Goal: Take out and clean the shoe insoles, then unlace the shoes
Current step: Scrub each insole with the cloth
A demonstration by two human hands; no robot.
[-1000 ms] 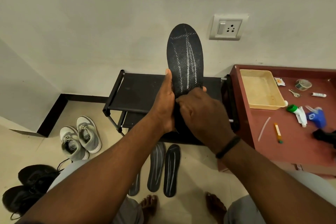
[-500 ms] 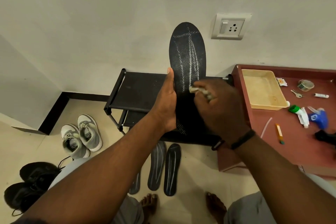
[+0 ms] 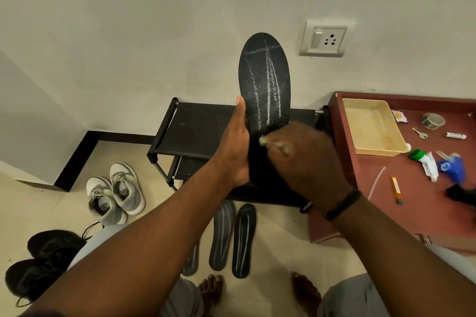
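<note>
My left hand (image 3: pixel 235 148) grips a black insole (image 3: pixel 265 80) by its left edge and holds it upright before the wall; pale streaks run down its face. My right hand (image 3: pixel 306 159), blurred with motion, holds a small pale brush-like tool (image 3: pixel 274 143) against the insole's middle. Three more dark insoles (image 3: pixel 243 240) lie side by side on the floor between my knees. A grey-and-white pair of sneakers (image 3: pixel 116 194) stands at the left, laces in. A black pair of shoes (image 3: pixel 38 262) sits at the lower left with a loose lace.
A black shoe rack (image 3: pixel 195 131) stands against the wall behind the insole. At the right, a red-brown table (image 3: pixel 425 203) carries a beige tray (image 3: pixel 373 126), keys, tape, tubes, a blue object and a pen. My bare feet (image 3: pixel 257 291) rest on the tiled floor.
My right hand has moved up from the insole's lower part and then sideways across its middle, with the pale tool now showing. The left hand and insole have stayed nearly still.
</note>
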